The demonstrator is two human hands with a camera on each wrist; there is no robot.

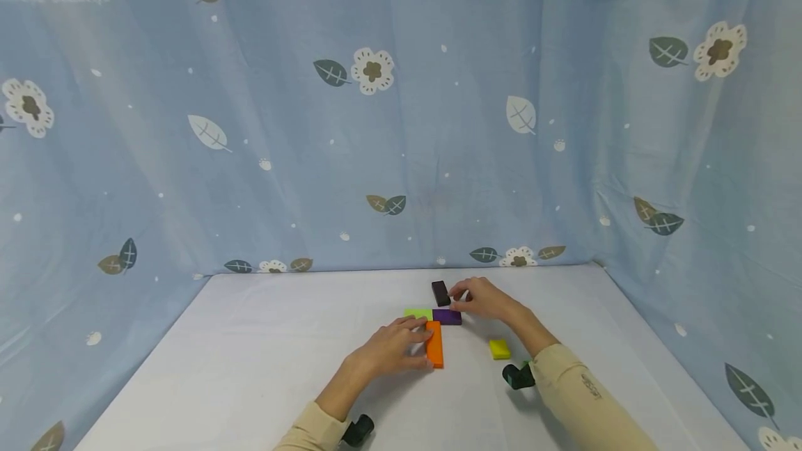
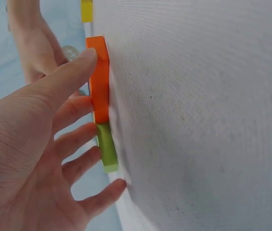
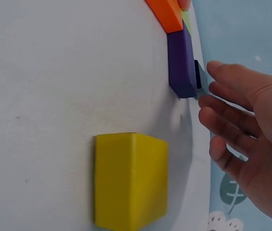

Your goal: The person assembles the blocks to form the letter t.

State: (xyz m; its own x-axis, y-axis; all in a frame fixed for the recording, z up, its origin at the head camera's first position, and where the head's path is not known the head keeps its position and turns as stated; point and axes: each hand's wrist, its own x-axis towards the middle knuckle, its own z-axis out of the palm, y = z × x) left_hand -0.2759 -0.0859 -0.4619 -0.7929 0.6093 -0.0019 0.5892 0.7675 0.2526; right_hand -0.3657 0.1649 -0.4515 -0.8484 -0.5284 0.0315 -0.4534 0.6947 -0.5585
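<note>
My left hand (image 1: 393, 349) lies along the left side of an orange block (image 1: 434, 353), its thumb and a finger touching it. The other fingers spread beside a lime green block (image 2: 107, 147) at the orange block's far end. A purple block (image 1: 447, 317) continues the green one to the right, forming a T with the orange. My right hand (image 1: 485, 298) hovers by the purple block's right end with loosely bent fingers, grasping nothing visible. Just beyond, a black block (image 1: 441, 293) lies apart, near those fingertips. A yellow block (image 3: 131, 180) sits nearer me on the right.
The blocks lie on a white-covered table (image 1: 269, 353). Blue patterned curtain (image 1: 432, 131) hangs behind the table and along its sides. A dark wrist device (image 1: 519, 376) sits at the right cuff, and another (image 1: 358, 430) at the left cuff.
</note>
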